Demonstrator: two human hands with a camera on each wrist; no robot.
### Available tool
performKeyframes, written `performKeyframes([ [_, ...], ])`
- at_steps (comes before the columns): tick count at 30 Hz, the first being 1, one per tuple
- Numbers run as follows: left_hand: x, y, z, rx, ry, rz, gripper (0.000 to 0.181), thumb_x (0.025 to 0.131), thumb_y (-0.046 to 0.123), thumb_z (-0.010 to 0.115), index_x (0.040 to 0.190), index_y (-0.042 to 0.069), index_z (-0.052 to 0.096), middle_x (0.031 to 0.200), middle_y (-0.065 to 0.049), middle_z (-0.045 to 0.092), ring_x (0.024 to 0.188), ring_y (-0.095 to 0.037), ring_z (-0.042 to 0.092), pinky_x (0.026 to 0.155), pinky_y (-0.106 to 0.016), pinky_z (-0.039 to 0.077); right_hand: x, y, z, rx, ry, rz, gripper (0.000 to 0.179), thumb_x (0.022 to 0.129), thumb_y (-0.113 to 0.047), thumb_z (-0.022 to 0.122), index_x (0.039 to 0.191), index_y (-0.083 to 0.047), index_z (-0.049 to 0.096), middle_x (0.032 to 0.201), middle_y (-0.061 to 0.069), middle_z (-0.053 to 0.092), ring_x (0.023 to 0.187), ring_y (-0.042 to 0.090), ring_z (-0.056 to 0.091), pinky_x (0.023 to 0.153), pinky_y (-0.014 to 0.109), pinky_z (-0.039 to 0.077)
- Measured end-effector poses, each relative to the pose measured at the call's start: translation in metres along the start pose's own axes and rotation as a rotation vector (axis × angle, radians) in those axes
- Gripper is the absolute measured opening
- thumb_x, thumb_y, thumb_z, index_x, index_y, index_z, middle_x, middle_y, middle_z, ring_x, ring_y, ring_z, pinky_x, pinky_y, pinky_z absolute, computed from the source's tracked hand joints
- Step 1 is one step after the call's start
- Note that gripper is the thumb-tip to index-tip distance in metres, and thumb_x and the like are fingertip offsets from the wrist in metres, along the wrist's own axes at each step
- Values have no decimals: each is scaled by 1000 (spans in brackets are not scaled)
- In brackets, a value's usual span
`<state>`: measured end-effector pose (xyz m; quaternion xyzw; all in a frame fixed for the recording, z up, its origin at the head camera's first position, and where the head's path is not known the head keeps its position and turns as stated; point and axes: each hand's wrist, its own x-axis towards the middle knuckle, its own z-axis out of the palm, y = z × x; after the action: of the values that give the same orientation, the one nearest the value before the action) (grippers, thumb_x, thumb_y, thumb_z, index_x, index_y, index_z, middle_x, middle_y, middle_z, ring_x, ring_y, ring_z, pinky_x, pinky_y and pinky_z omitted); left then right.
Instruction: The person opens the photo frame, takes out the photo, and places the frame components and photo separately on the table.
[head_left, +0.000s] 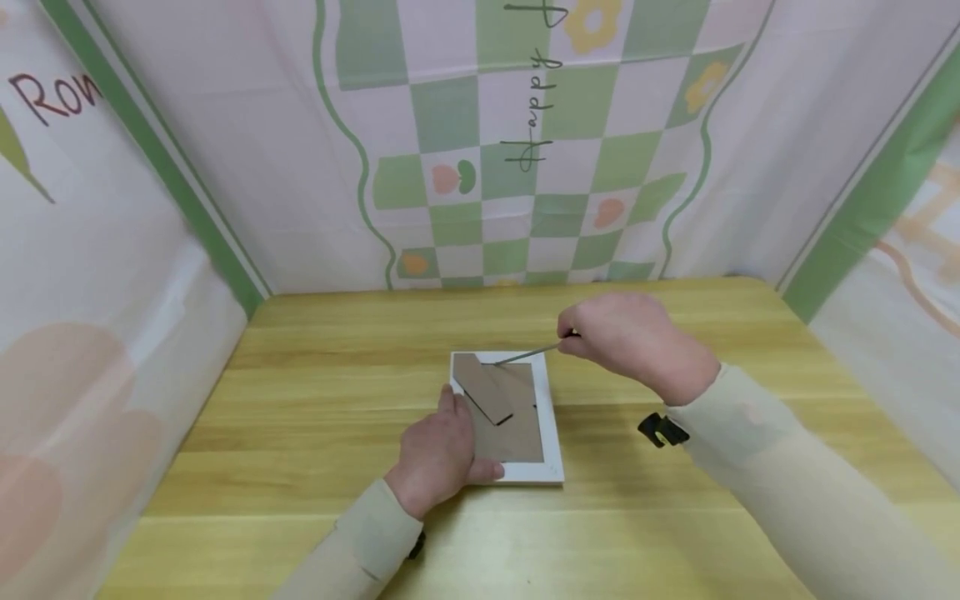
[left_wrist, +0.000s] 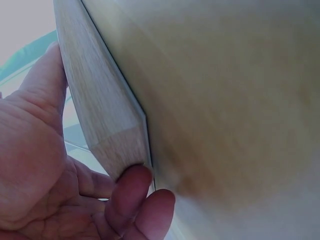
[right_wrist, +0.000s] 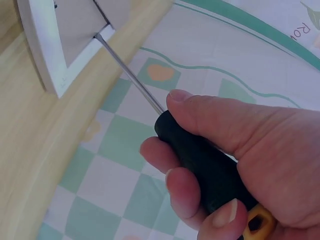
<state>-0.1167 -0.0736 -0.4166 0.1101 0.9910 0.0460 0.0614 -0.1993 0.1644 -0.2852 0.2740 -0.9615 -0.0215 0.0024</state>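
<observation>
A white picture frame (head_left: 553, 429) lies on the table with its brown backing board (head_left: 520, 442) facing up. An easel leg (head_left: 482, 387) slants across that board. My left hand (head_left: 437, 454) grips the frame by its left side, fingers and thumb spread along the edge. In the left wrist view, fingertips meet a wood-grained corner of the frame (left_wrist: 100, 95). Beyond the far right corner, my right hand (head_left: 633, 342) holds a screwdriver (right_wrist: 200, 165) by its dark handle with a yellow end. Its thin metal shaft (right_wrist: 131, 77) reaches the inner edge of the far border, tip at the backing.
The wooden table (head_left: 315, 417) extends around the frame on all sides. A printed cloth with green checks (head_left: 506, 175) hangs behind the table's far edge, and more cloth (head_left: 112, 333) hangs on the left. A black buckle (head_left: 663, 429) dangles at the right wrist.
</observation>
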Motion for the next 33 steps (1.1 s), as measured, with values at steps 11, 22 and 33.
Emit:
performKeyframes([
  [11, -1, 0, 0, 10, 18, 14, 120, 76, 75, 77, 150, -12, 43, 159, -31, 40, 54, -18, 55, 40, -30, 43, 8, 3, -4, 11, -13, 18, 31, 97, -28, 73, 68, -26, 60, 64, -11, 52, 62, 11, 49, 52, 32, 37],
  [22, -1, 0, 0, 4, 35, 31, 118, 77, 73, 78, 149, -14, 44, 157, -33, 41, 52, -16, 51, 40, -29, 42, 51, 33, -24, 171, -284, 2, 11, 98, -29, 72, 101, -22, 81, 96, -4, 75, 79, 18, 67, 70, 38, 53],
  [33, -1, 1, 1, 3, 41, 28, 119, 75, 73, 79, 149, -14, 45, 156, -33, 43, 51, -16, 51, 40, -29, 42, 77, 52, -27, 366, -410, 1, 11, 99, -19, 72, 98, -11, 79, 88, 2, 73, 73, 16, 61, 67, 31, 54],
])
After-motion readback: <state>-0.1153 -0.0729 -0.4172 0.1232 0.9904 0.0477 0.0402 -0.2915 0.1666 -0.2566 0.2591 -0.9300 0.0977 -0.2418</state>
